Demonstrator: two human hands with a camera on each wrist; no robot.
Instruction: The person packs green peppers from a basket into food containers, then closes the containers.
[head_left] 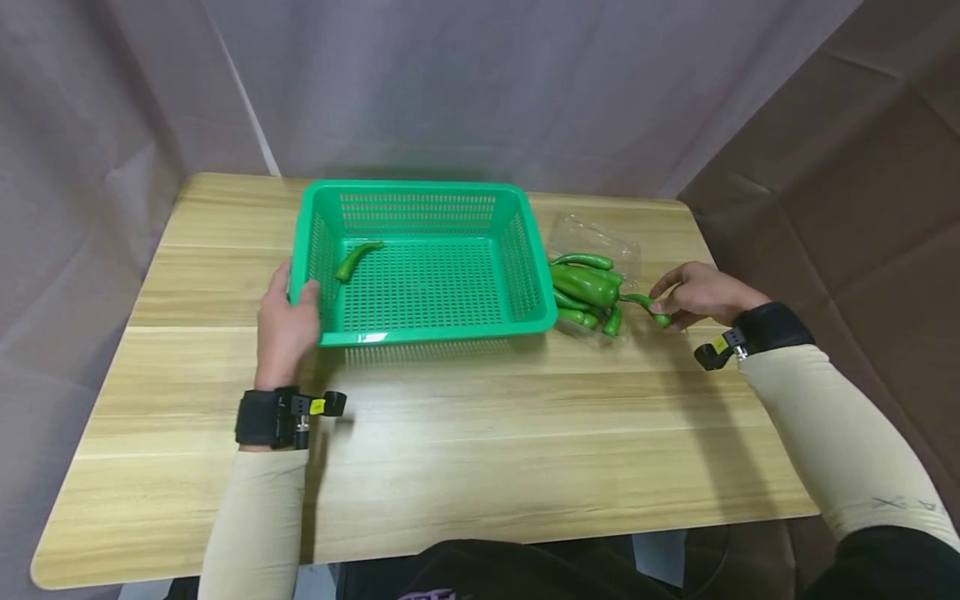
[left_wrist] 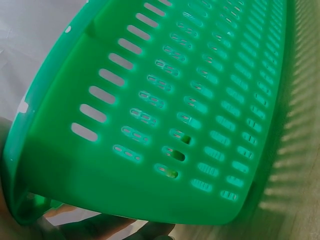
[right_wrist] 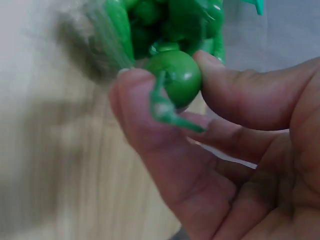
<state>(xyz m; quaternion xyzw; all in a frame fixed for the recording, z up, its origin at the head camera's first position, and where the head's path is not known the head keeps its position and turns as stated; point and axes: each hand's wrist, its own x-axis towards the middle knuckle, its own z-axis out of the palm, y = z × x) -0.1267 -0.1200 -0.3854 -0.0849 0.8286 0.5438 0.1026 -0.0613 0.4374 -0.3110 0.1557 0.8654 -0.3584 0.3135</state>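
Note:
My left hand (head_left: 287,333) grips the left rim of a green plastic basket (head_left: 423,335), thumb over the rim, at the back of the table. One small green pepper (head_left: 358,260) lies inside it, towards the left. Right of the basket, my right hand (head_left: 701,293) pinches a green chili pepper (right_wrist: 182,75) by its stem end, between thumb and fingers. Its other end points at a pile of green peppers (head_left: 588,287) lying in clear plastic packaging (head_left: 596,237). In the left wrist view, the basket's slotted wall (left_wrist: 125,175) covers most of the left hand.
All of this is on a light wood-grain table (head_left: 480,450). A grey cloth (head_left: 450,92) hangs behind the table, and a brown cloth (head_left: 862,183) hangs along the right side. The packaging and peppers sit close against the basket's right side.

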